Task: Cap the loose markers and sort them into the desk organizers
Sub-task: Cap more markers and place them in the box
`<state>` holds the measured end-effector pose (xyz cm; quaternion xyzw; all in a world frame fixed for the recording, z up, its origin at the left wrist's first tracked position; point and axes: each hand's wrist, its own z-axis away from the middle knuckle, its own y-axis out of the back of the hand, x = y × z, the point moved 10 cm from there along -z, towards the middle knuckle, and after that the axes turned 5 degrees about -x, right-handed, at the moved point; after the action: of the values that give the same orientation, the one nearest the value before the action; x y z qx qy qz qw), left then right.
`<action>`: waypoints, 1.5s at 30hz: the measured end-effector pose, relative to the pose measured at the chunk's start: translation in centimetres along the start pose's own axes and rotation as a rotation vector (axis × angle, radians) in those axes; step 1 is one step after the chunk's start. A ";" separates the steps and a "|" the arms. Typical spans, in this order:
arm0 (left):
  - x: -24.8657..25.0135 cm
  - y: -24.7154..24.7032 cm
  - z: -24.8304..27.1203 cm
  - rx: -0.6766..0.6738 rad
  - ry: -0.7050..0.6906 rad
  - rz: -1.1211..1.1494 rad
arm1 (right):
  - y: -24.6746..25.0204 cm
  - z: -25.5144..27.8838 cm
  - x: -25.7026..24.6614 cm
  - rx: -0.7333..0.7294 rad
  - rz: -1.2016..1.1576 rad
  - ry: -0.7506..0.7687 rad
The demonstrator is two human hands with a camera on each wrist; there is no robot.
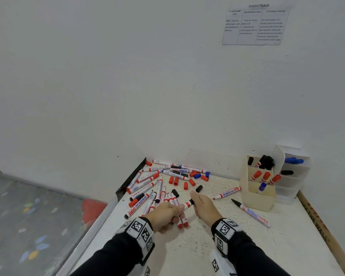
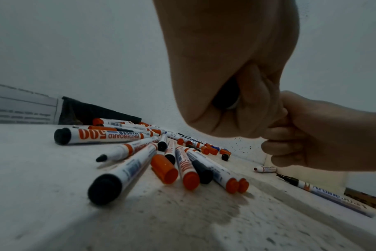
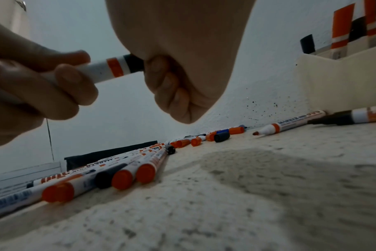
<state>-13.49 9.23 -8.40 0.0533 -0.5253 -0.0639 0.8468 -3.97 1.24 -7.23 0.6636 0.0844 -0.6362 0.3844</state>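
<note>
Just above the table I hold one white marker (image 1: pixel 187 204) between both hands. My left hand (image 1: pixel 174 211) grips its barrel (image 3: pixel 103 70) in a fist. My right hand (image 1: pixel 197 204) curls round the black cap (image 3: pixel 135 63) sitting on the marker's tip end. The marker's black rear end (image 2: pixel 225 98) shows inside the left fist. A pile of loose markers (image 1: pixel 147 188) lies left of my hands, with loose red, black and blue caps (image 1: pixel 179 181) behind. An uncapped red marker (image 1: pixel 227 193) and an uncapped black one (image 1: pixel 253 213) lie to the right.
A cream organizer (image 1: pixel 255 198) and a white organizer (image 1: pixel 293 176) stand at the back right against the wall, holding capped markers. The table's left edge (image 1: pixel 108 208) drops to the floor. A wooden stick (image 1: pixel 327 236) runs along the right edge.
</note>
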 end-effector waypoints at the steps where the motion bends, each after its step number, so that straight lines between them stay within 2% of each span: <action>1: -0.1 -0.2 -0.1 -0.015 0.004 0.006 | 0.1 0.1 0.1 -0.010 -0.002 0.005; 5: 0.5 0.1 -0.7 0.059 -0.033 -0.188 | 0.7 0.1 0.4 -0.062 0.052 -0.001; 6: 0.6 0.5 -0.9 0.101 -0.043 -0.291 | 1.0 0.1 0.4 -0.068 0.073 -0.001; 8: 0.9 2.2 -0.9 0.271 -0.049 -0.576 | 1.9 0.1 0.1 -0.048 0.106 0.007; 10: 0.7 5.3 -0.1 0.529 0.041 -0.725 | 3.4 0.4 -0.2 0.005 0.099 0.014; 12: -1.1 7.9 1.5 0.662 0.264 -0.761 | 4.9 0.6 -0.2 0.052 0.100 0.024; 14: -3.0 9.5 2.1 0.649 0.421 -0.795 | 6.1 0.7 0.2 0.081 0.138 0.026; 16: -4.0 10.0 1.6 0.610 0.449 -0.808 | 6.9 0.7 0.9 0.087 0.150 0.018; 22: -4.3 9.1 0.6 0.513 0.393 -0.794 | 7.6 0.7 2.4 0.096 0.145 -0.002; 26: -4.3 8.8 0.1 0.501 0.389 -0.742 | 7.6 0.6 2.4 0.096 0.145 0.008; 30: -4.2 8.2 -0.7 0.478 0.367 -0.663 | 9.0 0.8 1.1 0.167 0.094 0.073; 33: -4.3 8.4 -1.1 0.520 0.361 -0.532 | 10.9 1.1 -0.2 0.247 0.062 0.133; 36: -2.9 9.8 -1.0 0.673 0.241 -0.434 | 14.0 1.5 -1.9 0.368 0.016 0.194; 40: 1.2 11.8 1.7 0.983 -0.087 -0.283 | 20.6 2.9 -4.9 0.636 -0.012 0.304; 42: 3.2 12.3 2.8 1.076 -0.214 -0.250 | 23.8 3.7 -5.7 0.749 -0.003 0.307; 45: 5.3 12.6 3.3 1.148 -0.350 -0.204 | 27.1 4.4 -6.4 0.832 0.148 0.290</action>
<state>-13.49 20.67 -0.24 0.5402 -0.5995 0.1407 0.5735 7.75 -17.78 9.96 0.8484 -0.1736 -0.4871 0.1134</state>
